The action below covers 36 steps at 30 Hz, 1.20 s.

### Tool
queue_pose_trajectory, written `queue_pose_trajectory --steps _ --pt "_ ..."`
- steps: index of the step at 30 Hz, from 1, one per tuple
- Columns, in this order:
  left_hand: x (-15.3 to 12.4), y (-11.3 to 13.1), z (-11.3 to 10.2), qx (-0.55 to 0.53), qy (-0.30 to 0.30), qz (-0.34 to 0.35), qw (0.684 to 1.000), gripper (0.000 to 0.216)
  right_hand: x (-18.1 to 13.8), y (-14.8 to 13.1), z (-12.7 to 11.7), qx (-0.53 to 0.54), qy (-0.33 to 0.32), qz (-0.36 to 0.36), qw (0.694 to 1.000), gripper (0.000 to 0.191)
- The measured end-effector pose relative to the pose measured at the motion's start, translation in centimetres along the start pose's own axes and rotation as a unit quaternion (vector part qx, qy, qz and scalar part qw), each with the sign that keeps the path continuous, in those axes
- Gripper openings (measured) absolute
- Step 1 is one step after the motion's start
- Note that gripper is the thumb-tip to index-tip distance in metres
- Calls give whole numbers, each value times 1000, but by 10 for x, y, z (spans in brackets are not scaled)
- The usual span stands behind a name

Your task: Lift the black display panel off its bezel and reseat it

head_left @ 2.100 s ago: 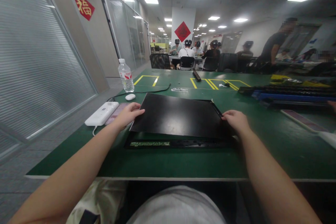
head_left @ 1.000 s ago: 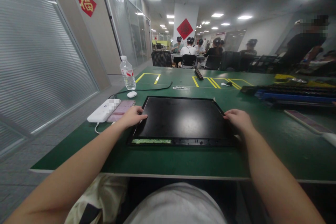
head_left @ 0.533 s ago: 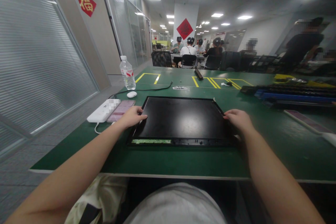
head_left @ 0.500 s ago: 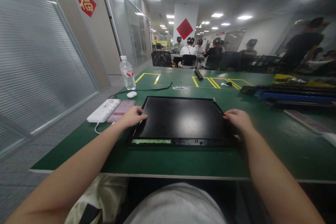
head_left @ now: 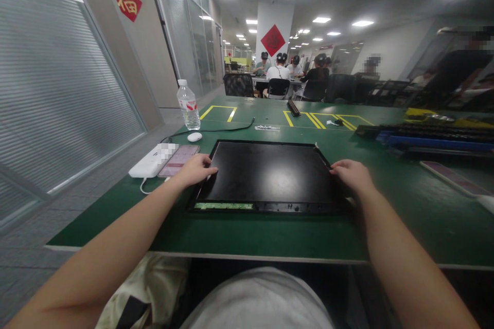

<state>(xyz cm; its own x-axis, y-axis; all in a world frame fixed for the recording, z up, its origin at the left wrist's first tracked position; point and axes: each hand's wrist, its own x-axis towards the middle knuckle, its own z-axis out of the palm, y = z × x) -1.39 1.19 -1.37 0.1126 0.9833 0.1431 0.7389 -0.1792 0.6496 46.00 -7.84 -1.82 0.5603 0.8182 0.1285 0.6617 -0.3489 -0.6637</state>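
Observation:
A black flat display panel (head_left: 266, 172) lies face up on the green table (head_left: 247, 234) in front of me. It has a thin dark frame, and a green circuit strip (head_left: 224, 206) shows along the left part of its near edge. My left hand (head_left: 198, 169) is closed on the panel's left edge, thumb on top and fingers over the outer side. At the right edge, my right hand (head_left: 351, 175) pinches the frame between thumb and fingers. The undersides of both grips are hidden.
Left of the panel are a white power bank (head_left: 152, 160), a phone (head_left: 179, 160), a white earbud case (head_left: 195, 136) and a water bottle (head_left: 188, 105). A black cable (head_left: 227, 130) runs behind. On the right lie another phone (head_left: 450, 177) and blue-black strips (head_left: 424, 140). People sit farther back.
Both hands keep their hold on the panel's sides, and the panel stays in place. The view shifts slightly. A person at the far right has moved further right.

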Motion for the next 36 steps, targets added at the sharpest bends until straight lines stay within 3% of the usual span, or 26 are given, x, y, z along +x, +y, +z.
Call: queue_pose_trajectory --steps 4,11,15,19,22,27,36 --pt "0 -2 0 18 -20 28 999 38 -2 -3 0 -27 5 -13 1000 18" --pt "-3 -2 -8 60 -38 151 986 50 -3 -3 3 -27 20 -46 998 19" --pt "-8 2 -15 56 -137 223 964 54 -5 -5 6 -10 0 -111 994 26" --pt "-15 8 -20 76 -205 265 939 58 -7 -6 11 -4 -62 -164 984 43" --pt "-19 12 -23 102 -237 287 922 68 -8 -5 14 12 -107 -198 974 50" --pt "-22 13 -26 120 -256 306 909 76 -9 -2 17 21 -151 -178 972 49" --pt "-23 14 -29 112 -266 317 903 80 -9 -4 16 -13 -157 -179 971 42"
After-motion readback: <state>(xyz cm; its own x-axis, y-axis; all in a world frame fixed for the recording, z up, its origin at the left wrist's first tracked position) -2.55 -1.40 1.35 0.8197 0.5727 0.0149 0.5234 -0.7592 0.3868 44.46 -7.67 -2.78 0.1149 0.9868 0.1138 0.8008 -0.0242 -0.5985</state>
